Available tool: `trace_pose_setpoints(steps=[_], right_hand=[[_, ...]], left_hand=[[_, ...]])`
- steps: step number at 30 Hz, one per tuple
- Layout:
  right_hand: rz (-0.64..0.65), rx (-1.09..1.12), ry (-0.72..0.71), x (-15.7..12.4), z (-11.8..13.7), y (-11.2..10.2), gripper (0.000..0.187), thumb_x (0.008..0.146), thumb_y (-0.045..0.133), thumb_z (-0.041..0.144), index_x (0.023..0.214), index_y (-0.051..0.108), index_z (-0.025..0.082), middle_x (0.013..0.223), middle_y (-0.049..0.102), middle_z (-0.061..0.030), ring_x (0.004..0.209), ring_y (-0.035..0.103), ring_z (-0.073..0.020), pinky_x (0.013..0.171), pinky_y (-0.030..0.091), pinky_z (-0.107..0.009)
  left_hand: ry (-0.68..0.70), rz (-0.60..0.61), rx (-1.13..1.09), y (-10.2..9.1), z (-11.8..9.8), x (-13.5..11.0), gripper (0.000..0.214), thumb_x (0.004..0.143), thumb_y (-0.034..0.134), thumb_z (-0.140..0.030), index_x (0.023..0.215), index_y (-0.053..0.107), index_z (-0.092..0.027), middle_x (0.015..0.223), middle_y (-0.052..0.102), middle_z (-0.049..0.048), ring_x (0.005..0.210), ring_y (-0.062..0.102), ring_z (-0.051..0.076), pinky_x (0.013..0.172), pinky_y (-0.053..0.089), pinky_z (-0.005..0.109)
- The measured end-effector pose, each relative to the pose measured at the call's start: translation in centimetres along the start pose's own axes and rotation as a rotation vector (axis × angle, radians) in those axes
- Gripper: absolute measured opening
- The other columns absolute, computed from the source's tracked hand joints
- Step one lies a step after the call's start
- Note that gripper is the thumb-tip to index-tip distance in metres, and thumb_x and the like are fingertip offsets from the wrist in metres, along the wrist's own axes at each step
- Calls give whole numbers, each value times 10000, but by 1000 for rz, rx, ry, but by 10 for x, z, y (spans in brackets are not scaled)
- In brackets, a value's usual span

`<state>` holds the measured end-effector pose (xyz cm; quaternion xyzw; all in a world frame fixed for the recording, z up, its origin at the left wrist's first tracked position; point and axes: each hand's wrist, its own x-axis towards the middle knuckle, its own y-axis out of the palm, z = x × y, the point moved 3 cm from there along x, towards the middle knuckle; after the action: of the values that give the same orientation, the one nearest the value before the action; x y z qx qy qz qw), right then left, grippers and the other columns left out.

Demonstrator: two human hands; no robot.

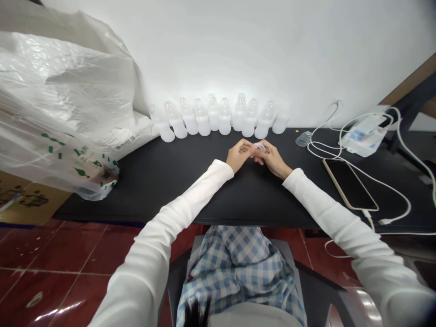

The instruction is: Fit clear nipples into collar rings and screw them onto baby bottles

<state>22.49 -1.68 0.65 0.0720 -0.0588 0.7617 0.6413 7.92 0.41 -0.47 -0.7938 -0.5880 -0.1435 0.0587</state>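
Observation:
My left hand (240, 154) and my right hand (273, 159) meet over the black table, fingertips pinched together. Between them is a small whitish ring-like piece (260, 147), partly covered by the fingers; its exact kind is unclear. My right hand grips it from the right, and the left fingers press on its left side. Just behind the hands stands a row of several white baby bottles (225, 123) with clear domed caps. The rightmost bottle (281, 121) shows no clear dome. A loose clear cap (304, 138) lies on the table to the right.
Large plastic bags (68, 81) fill the left side, above a cardboard box (30, 197). On the right lie a phone (350, 184), tangled white cables (381, 179) and a white power strip (364, 136). A white wall (238, 45) rises behind the black table (190, 177).

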Motion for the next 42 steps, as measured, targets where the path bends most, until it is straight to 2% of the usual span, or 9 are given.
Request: trace_pose_setpoints(steps=[3,11,16,20,23,29,34,39,42], right_hand=[[-7,-62,-7,0,-2,1,531,740,839,630,844,521,218,567,586,61,430,444,-61,394,308,-199],[-6,-229,-131,0,-11,4,583,820,685,745,1065,550,233,668,589,62,518,499,-85,484,394,-231],[-48,-235,-152,0,-9,3,527,830,684,725,970,534,240,658,575,51,542,500,-100,489,357,-245],[-55,-190,-79,0,-12,4,515,827,695,717,908,502,246,577,538,68,483,439,-94,463,301,-240],[-54,-228,-56,-2,-12,4,513,856,649,733,930,511,245,552,523,72,471,425,-99,464,298,-241],[-57,-395,-155,-4,-8,6,547,946,473,756,1059,555,227,608,549,51,531,492,-121,523,361,-257],[-118,-460,-177,-4,-7,10,451,962,505,696,983,517,245,577,543,58,511,508,-136,577,412,-288],[-131,-562,-221,-6,2,13,395,1016,433,647,952,512,265,546,545,53,508,530,-160,630,433,-315],[-117,-543,-207,-6,4,11,402,1010,445,654,931,509,265,546,545,52,503,520,-154,601,417,-304]], left_hand=[[-27,-9,-16,0,3,1,381,802,831,-487,861,634,-167,745,710,-5,660,666,98,705,547,249],[-86,-109,-95,-1,13,7,273,842,819,-344,873,622,-157,764,707,0,674,665,96,711,557,246],[-89,-93,-40,1,10,5,204,852,793,-238,860,602,-166,752,694,-15,686,662,86,709,543,227],[-48,-89,91,1,3,1,224,870,765,-241,809,556,-188,683,656,-46,609,612,72,660,503,215],[-51,-92,122,0,1,0,247,887,741,-252,792,520,-200,648,621,-60,578,582,70,630,482,211],[-38,-97,152,-2,2,2,235,908,702,-249,802,495,-212,670,606,-57,594,566,80,639,476,221],[15,-115,243,-1,-1,1,254,883,726,-218,779,494,-221,704,611,-41,665,582,111,713,478,262],[30,-124,232,-1,-2,1,275,890,727,-236,769,481,-227,682,578,-50,659,556,111,699,454,262],[28,-116,208,0,0,1,275,896,727,-261,775,482,-224,686,573,-52,656,547,105,690,449,257]])
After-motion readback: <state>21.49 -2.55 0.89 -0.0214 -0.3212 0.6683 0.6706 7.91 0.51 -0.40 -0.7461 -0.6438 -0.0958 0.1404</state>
